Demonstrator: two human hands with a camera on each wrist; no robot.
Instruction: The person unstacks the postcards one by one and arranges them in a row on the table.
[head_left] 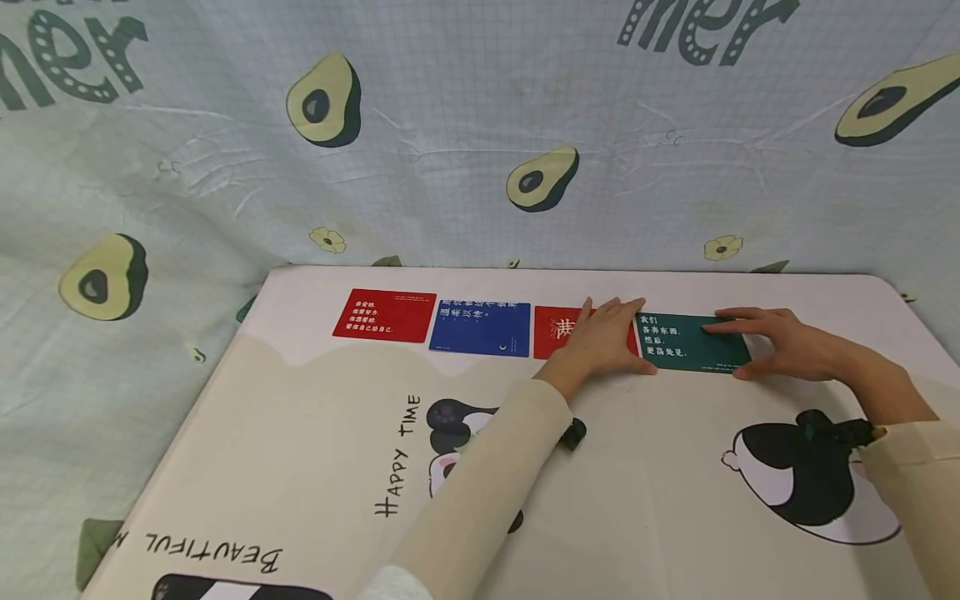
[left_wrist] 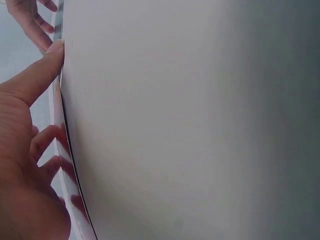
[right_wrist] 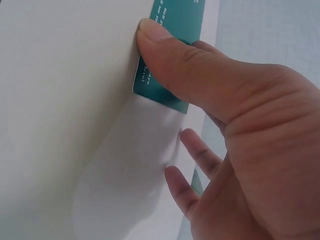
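Observation:
A row of cards lies along the far part of the table: a red card (head_left: 384, 317), a blue card (head_left: 480, 329), another red card (head_left: 550, 327) and a dark green card (head_left: 678, 346) with white writing. My left hand (head_left: 603, 337) spreads over the second red card, its thumb and index fingertip at the green card's left corners. With straight fingers my right hand (head_left: 795, 343) touches the green card's right end, the index on its face and the thumb by its lower edge. In the right wrist view the thumb (right_wrist: 172, 57) lies over the green card's edge.
The pale table mat (head_left: 300, 450) carries printed cartoon faces and lettering. Behind the table hangs a cloth (head_left: 442, 108) printed with avocados. The table's far edge runs just past the cards.

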